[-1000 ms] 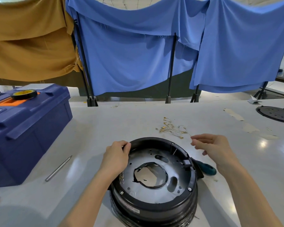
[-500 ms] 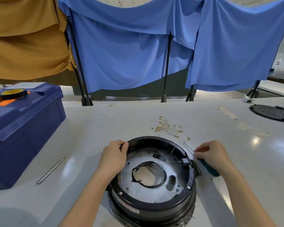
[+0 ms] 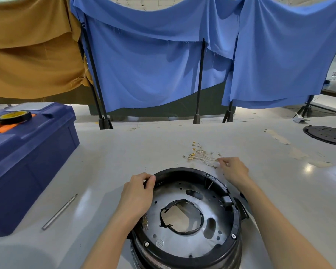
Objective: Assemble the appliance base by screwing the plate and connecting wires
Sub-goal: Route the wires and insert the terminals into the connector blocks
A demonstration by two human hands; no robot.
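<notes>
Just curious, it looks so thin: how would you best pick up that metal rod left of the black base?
The metal rod lies flat and slanted on the table, both long sides free. Probably pinch mid-shaft from straight above, fingers across its width; the pointed end offers little to hold.

Bright, even overhead light fills the scene. The white table (image 3: 124, 152) shows soft glare patches at right and a diffuse shadow in its near-left corner. Wide-angle distortion bows the blue curtains (image 3: 153, 65) and the table edge toward the corners; focus stays mostly sharp
</notes>
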